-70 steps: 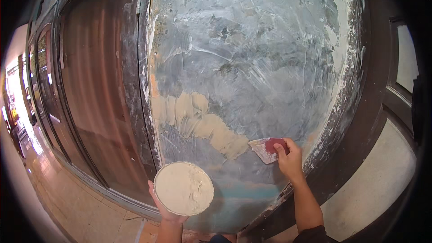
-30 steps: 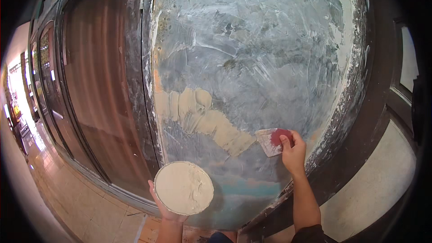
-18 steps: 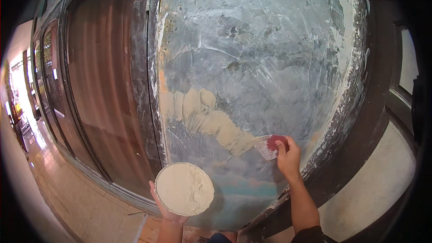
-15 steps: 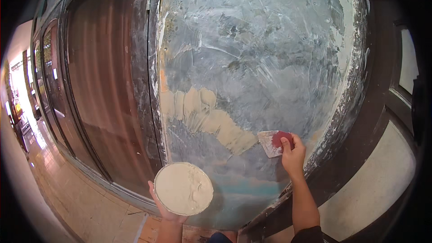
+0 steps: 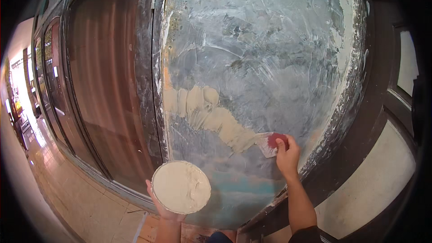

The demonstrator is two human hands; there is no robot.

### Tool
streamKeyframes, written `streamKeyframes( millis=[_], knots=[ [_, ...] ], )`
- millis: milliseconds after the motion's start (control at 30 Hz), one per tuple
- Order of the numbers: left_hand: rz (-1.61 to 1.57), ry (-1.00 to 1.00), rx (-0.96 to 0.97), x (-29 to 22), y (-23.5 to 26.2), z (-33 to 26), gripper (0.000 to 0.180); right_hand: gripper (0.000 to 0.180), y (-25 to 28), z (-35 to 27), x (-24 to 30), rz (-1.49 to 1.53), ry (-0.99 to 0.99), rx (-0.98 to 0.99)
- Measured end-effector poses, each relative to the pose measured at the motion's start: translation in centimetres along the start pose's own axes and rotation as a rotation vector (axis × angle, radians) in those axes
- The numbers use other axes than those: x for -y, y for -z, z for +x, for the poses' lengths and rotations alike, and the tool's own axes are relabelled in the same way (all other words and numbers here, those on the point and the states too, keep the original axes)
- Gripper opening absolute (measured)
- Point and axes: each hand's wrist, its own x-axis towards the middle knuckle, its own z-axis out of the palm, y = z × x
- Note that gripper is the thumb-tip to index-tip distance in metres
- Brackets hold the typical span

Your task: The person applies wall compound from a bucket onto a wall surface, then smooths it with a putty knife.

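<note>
My right hand [image 5: 288, 155] grips the red handle of a putty knife [image 5: 268, 146], its whitish, smeared blade lying against the wall. The blade's left edge touches the right end of a band of cream putty [image 5: 220, 123]. That band runs slantwise down from the left edge of the grey, patchy wall [image 5: 270, 76]. Lower left, my left hand [image 5: 165, 211] supports a round tub of cream putty [image 5: 181, 186] from beneath and from its left side. Most of the left fingers are hidden by the tub.
A dark-framed glass panel with a reddish-brown curtain [image 5: 103, 85] adjoins the wall on the left. To the right stands a dark wooden frame [image 5: 360, 153] with pale panels. Tiled floor [image 5: 94, 202] stretches away at lower left.
My right hand has shifted slightly left with the putty knife, bringing the blade onto the putty's right end. The tub in my left hand stays nearly in place.
</note>
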Motion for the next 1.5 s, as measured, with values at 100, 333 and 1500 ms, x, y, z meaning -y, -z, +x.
streamKeyframes(
  millis=[100,333,1500],
  knots=[
    [-0.012,-0.017,-0.016,-0.2,-0.1,-0.2,0.084,0.023,0.5,0.1,-0.7,0.030,-0.022,0.000],
    [0.004,0.021,0.013,-0.1,-0.5,-0.4,0.084,0.020,-2.9,-4.8,-2.7,-0.101,0.076,0.186],
    [0.037,-0.007,-0.042,-0.2,1.0,-0.6,0.085,0.022,-0.6,-2.5,-1.2,0.173,-0.177,0.199]
  ],
)
